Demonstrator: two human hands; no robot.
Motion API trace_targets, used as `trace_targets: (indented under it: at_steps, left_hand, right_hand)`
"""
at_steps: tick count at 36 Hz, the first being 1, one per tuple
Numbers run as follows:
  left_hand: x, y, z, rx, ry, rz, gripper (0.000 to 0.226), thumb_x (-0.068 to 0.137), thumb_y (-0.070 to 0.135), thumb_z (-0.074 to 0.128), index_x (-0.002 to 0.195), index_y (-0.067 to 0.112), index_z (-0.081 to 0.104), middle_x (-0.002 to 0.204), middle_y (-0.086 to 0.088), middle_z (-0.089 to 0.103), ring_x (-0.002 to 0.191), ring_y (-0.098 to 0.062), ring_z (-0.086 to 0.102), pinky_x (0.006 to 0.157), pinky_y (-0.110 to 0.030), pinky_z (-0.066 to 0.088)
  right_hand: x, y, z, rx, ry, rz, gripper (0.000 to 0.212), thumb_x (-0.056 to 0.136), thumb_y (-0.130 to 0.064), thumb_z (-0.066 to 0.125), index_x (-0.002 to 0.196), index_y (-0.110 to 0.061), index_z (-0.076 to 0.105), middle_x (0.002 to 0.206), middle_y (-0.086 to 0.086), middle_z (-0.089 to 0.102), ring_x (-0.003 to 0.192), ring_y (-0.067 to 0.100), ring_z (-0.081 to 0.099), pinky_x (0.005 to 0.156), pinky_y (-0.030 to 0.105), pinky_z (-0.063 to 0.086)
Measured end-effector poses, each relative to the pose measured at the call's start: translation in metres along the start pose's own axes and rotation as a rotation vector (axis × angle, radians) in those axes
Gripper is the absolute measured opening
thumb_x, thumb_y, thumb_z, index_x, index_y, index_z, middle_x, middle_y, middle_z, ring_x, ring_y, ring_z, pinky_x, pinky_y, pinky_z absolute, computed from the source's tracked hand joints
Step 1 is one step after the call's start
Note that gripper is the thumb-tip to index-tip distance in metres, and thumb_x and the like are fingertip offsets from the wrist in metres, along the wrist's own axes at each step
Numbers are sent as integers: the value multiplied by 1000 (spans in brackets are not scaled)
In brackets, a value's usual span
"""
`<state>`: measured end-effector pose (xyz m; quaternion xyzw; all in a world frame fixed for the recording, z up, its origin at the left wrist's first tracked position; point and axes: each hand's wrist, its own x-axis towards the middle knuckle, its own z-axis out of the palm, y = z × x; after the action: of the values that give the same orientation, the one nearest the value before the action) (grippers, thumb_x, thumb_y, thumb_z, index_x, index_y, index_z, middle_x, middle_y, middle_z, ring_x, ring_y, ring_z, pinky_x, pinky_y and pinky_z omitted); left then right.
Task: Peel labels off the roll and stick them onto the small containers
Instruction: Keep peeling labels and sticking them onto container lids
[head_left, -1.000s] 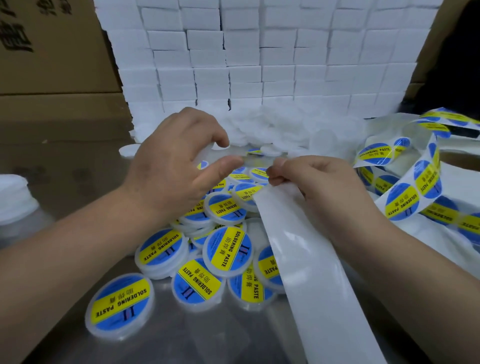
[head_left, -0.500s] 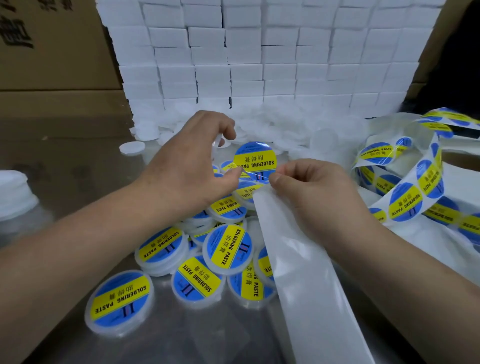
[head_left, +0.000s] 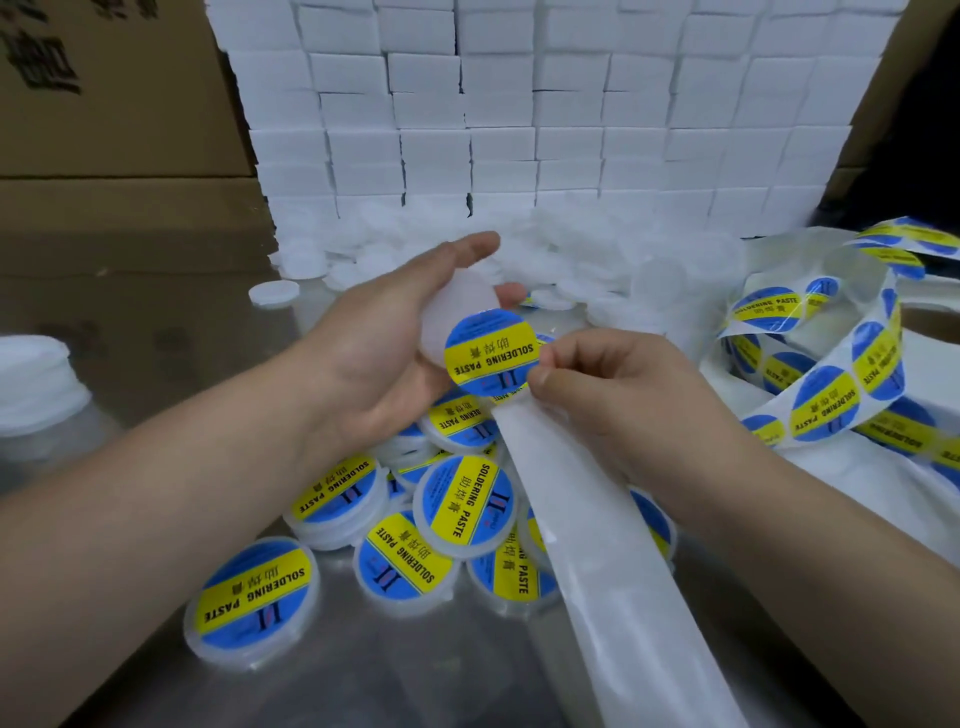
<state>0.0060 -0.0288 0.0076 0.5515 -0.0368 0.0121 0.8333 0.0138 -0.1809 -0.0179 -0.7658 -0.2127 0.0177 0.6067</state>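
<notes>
left hand (head_left: 374, 353) cradles a blank container (head_left: 454, 306), fingers curled round it; right hand (head_left: 623, 395) pinches a peeled label (head_left: 488, 353) just over it, maybe touching. several labelled containers (head_left: 467, 499) lie on the worktop (head_left: 156, 322); a big blank heap (head_left: 545, 244) waits.

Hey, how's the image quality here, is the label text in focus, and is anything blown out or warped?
Head view: the label pinched by the right hand reads sharply; the blank container in the left hand and the loose white containers behind are washed out; the label strip at right is slightly smeared; the wall of white boxes bows from the wide-angle lens.
</notes>
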Motion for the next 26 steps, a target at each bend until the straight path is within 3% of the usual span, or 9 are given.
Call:
trace_targets:
  at_steps: [5, 9, 14, 21, 26]
  left_hand:
    - [-2, 0, -1, 26, -59, 1, 26, 95, 31, 38, 97, 24, 63, 92, -4, 73, 83, -25, 68, 70, -40, 56]
    - [-3, -3, 2, 56, -59, 0, 38, 98, 38, 29, 91, 21, 62, 86, 1, 74, 72, -19, 70, 61, -33, 57]
    - [-4, -1, 1, -34, -88, -13, 54, 96, 45, 25, 86, 10, 65, 86, -11, 73, 75, -24, 70, 62, -38, 57]
    - [-8, -2, -1, -2, -169, 40, 39, 68, 37, 46, 90, 9, 64, 91, -13, 72, 80, -26, 69, 69, -38, 56]
    - [-9, -5, -2, 77, -195, 103, 30, 65, 18, 55, 93, 13, 63, 92, -7, 72, 80, -21, 69, 67, -31, 57]
  right_hand:
    - [0, -2, -2, 60, -5, 6, 16, 83, -16, 62, 68, -12, 67, 74, 13, 60, 70, 20, 50, 70, 37, 43]
    - [-1, -2, -2, 80, -40, 6, 19, 85, -16, 62, 68, -18, 69, 74, 11, 60, 71, 20, 51, 72, 38, 43]
    - [-3, -4, -2, 86, -77, -17, 29, 85, -14, 61, 64, -29, 73, 72, 6, 64, 71, 18, 54, 72, 37, 44]
    - [-4, -6, -1, 90, -65, 29, 23, 82, -18, 64, 64, -29, 74, 71, -4, 71, 73, 13, 62, 82, 43, 53]
    - [-4, -6, -2, 81, -51, 30, 20, 82, -19, 65, 66, -27, 74, 71, -4, 70, 73, 12, 62, 79, 39, 53]
